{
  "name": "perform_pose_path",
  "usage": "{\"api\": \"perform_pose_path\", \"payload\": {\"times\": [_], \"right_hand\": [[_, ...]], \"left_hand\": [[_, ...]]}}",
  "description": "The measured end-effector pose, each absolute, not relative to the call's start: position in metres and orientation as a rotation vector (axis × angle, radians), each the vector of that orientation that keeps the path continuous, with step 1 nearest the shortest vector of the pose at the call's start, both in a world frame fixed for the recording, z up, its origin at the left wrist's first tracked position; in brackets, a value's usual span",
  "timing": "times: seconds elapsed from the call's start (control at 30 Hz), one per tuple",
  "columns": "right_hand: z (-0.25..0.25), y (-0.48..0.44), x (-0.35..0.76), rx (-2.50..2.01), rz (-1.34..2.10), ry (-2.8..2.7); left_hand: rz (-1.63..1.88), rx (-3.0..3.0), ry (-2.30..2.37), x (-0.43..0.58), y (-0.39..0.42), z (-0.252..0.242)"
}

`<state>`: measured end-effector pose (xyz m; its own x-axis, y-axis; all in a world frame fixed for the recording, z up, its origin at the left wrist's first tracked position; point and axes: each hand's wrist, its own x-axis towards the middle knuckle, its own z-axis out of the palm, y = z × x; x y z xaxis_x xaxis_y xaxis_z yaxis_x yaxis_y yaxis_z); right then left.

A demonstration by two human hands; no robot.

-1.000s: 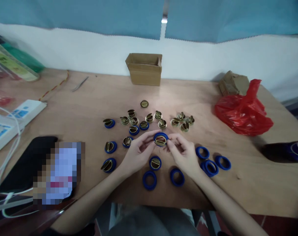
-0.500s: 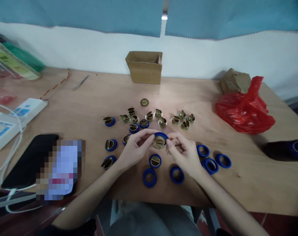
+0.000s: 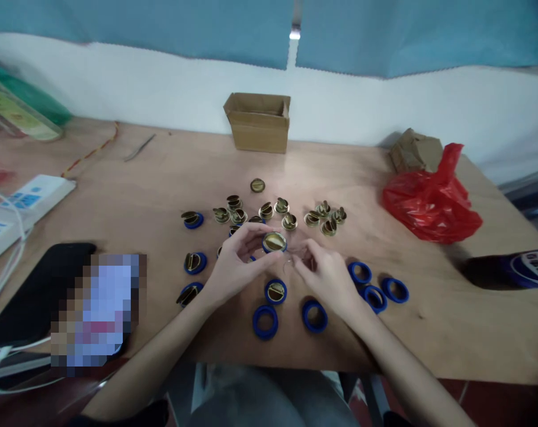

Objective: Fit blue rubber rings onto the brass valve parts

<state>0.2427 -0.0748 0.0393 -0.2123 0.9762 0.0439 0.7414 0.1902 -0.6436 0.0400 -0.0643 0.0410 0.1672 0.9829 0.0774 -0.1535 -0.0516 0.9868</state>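
My left hand (image 3: 236, 264) pinches a brass-coloured disc set in a blue ring (image 3: 275, 241) between thumb and fingers, its ridged face turned up. Close to its right side, my right hand (image 3: 324, 276) has thumb and fingers pressed together on thin, blurred strands (image 3: 287, 261). Under the hands lies another blue ring with a brass disc in it (image 3: 276, 291). Bare blue rings lie nearer my body, one at the left (image 3: 265, 322) and one at the right (image 3: 314, 315). Loose brass discs with raised folded tabs (image 3: 289, 222) are spread beyond my hands.
An open cardboard box (image 3: 260, 130) stands by the wall. To the right are a red plastic bag (image 3: 431, 204), several blue rings (image 3: 396, 290) and a dark bottle (image 3: 513, 270). On the left lie a power strip (image 3: 33, 198), a black phone (image 3: 42, 290) and white cables.
The ring and disc have shifted left in my left hand, and the disc now sits within the ring. My right hand has let go of the ring and moved slightly away.
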Motion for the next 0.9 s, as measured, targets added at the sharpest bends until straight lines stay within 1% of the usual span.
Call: {"api": "perform_pose_path", "payload": {"times": [0.1,0.2,0.6,0.7,0.9], "right_hand": [[0.035,-0.078,0.239,-1.754,0.617,-2.228],[0.033,-0.079,0.235,-1.829,0.606,-2.272],[0.037,-0.077,0.229,-1.883,0.603,-2.368],[0.036,-0.077,0.231,-1.818,0.620,-2.356],[0.040,-0.074,0.241,-1.557,0.782,-2.241]], "left_hand": [[1.195,1.239,0.950,0.040,-0.065,0.040],[1.189,1.229,0.943,0.041,-0.066,0.040],[1.181,1.198,0.987,0.042,-0.066,0.041],[1.190,1.199,1.000,0.039,-0.064,0.042],[1.261,1.295,0.934,0.035,-0.059,0.036]]}}
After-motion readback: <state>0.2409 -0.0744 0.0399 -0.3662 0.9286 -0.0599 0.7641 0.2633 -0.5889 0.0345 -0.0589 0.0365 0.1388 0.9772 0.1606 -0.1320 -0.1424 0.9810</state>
